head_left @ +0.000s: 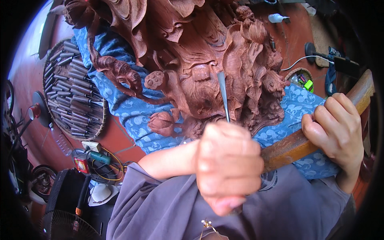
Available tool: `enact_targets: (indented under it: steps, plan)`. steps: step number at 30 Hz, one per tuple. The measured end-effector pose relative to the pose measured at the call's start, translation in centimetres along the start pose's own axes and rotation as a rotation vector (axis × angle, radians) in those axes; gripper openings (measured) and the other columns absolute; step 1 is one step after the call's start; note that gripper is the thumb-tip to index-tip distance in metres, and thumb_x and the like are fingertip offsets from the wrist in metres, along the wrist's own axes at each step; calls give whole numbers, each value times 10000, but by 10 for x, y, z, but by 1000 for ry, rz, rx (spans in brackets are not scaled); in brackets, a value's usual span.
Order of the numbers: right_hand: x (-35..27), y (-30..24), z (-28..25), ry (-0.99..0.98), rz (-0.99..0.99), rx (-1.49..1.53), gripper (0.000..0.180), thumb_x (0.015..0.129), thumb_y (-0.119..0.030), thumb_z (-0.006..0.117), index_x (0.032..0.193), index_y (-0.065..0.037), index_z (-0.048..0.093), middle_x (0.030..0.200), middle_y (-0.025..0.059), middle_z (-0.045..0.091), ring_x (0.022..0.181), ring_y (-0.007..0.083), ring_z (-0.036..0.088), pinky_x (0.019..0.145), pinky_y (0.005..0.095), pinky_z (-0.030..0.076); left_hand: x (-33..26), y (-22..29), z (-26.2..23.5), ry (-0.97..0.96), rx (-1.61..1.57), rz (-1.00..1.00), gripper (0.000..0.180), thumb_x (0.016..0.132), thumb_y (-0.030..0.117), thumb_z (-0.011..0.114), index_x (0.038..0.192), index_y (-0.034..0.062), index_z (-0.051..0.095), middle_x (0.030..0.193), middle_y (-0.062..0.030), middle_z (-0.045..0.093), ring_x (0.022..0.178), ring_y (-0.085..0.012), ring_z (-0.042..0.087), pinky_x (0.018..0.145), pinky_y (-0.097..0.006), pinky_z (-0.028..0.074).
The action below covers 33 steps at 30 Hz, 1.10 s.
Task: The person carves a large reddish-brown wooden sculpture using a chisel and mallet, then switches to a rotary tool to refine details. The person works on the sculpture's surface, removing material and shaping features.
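A reddish-brown wood carving with flowing folds, buds and a seed pod fills the upper middle. My left hand, slightly blurred, is closed in a fist around a chisel. The chisel's flat steel blade points away from me, and its tip meets the carved surface near the middle. The fist hides most of the handle. On the right, my right hand is wrapped around a thick, curved wooden bar. This bar slants down toward my left fist, where its lower end is hidden.
Blue patterned cloth lies under the carving. At left, a round woven basket holds many dark-handled tools. Cables and a green power tool lie below it. A small basket and a white bottle sit at upper right.
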State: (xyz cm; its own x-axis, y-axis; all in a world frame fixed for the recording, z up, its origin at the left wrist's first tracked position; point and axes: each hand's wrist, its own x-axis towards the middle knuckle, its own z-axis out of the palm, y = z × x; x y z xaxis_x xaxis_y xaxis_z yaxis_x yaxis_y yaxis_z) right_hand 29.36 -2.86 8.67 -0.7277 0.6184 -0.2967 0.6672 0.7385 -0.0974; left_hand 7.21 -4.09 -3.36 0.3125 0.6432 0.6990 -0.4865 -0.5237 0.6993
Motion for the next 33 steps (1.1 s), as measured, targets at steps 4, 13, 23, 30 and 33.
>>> enact_targets:
  steps: [4,13,23,30,33]
  plan:
    - [3,1,-1,-4,-22,42,312,508,-114,632,805,-39,574,654,46,403,589,210,440,563,334,395,-2,-18,-7,7,44,-21,234,709,278,466,572,92,502,564,-24,418,435,-161,408,397,-307,300]
    - [6,0,-6,-4,11,42,321,461,-118,609,773,-51,572,640,46,414,574,215,455,539,336,404,-1,-24,-27,7,-126,-158,275,755,265,464,589,57,533,567,-71,468,446,-216,451,416,-328,356]
    - [0,-3,-17,404,57,31,267,682,149,680,832,-4,522,680,111,519,558,255,513,473,362,413,7,-27,-27,-54,-96,-201,265,773,225,445,541,95,448,529,-44,431,439,-221,442,430,-336,346]
    - [-6,1,-21,405,23,-17,334,592,105,728,852,10,540,681,102,504,557,243,504,467,341,398,8,-23,-12,14,11,-234,296,785,228,437,523,90,419,501,-50,403,418,-227,419,426,-341,323]
    - [-7,4,-18,342,-56,-29,355,522,45,714,832,4,545,667,89,486,546,234,490,461,328,380,13,-14,-21,70,-6,-30,341,815,251,418,514,90,431,485,-52,402,397,-207,406,407,-328,308]
